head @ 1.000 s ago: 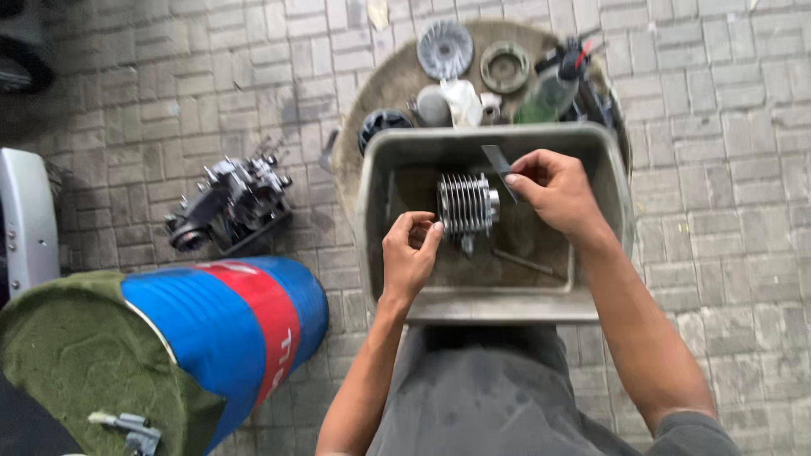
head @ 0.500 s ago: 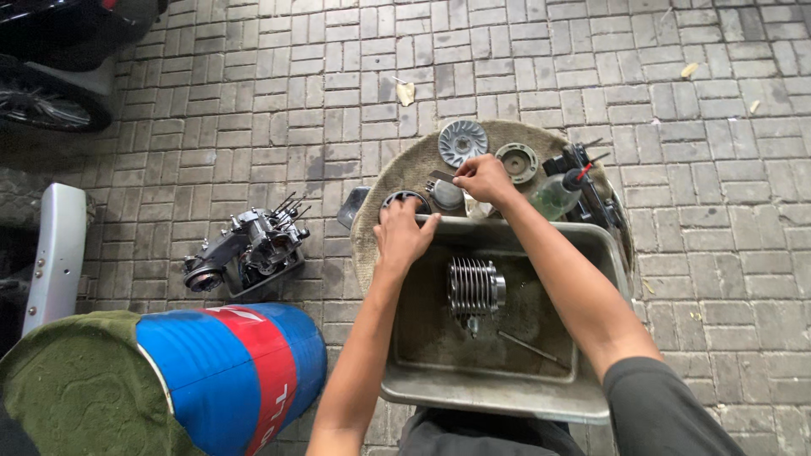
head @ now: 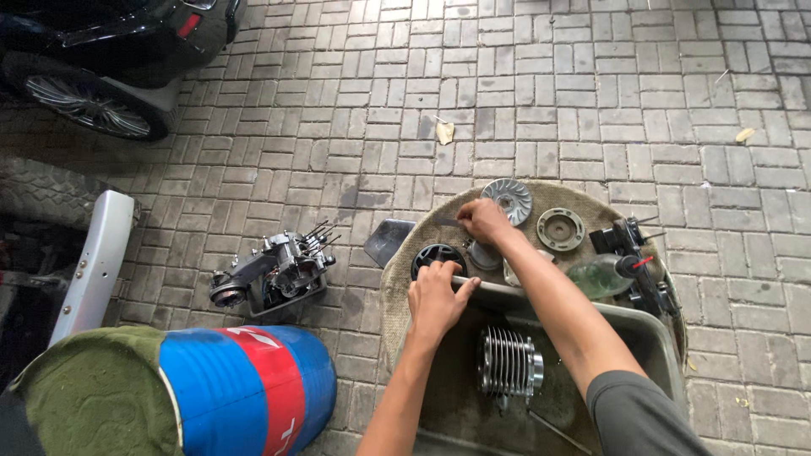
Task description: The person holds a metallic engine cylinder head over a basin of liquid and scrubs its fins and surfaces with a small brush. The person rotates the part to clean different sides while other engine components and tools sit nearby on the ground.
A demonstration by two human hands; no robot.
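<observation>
on the paving, lower right: grey plastic tub [head: 650, 329] on a round sacking mat [head: 397, 295], viewed from above.
left hand: left hand [head: 437, 301] rests on the tub's far rim, fingers spread and laid over the edge, gripping nothing else.
right hand: right hand [head: 486, 221] reaches past the tub over the mat, fingers pinched shut on a thin dark tool [head: 448, 222]; the tool is too small to identify.
finned cylinder: ribbed metal cylinder [head: 507, 363] lies inside the tub, untouched, between the two forearms.
parts near right hand: finned fan wheel [head: 507, 200] just beyond the knuckles; round metal cup [head: 483, 255] below the wrist; black ring part [head: 438, 256] just beyond the left fingertips.
parts further right: flanged disc [head: 561, 229]; clear green bottle [head: 601, 275] lying against the tub rim; black clutter [head: 629, 241] behind it.
obstruction: right forearm crosses the tub and hides part of its interior.
left of mat: dark flat plate [head: 389, 241] at the mat edge; engine case [head: 274, 270] on the bricks, well apart.
foreground left: blue and red drum [head: 245, 388] on its side, green cloth [head: 93, 397] over its end.
background: vehicle wheel [head: 89, 105] upper left; silver panel [head: 93, 262] at left.
</observation>
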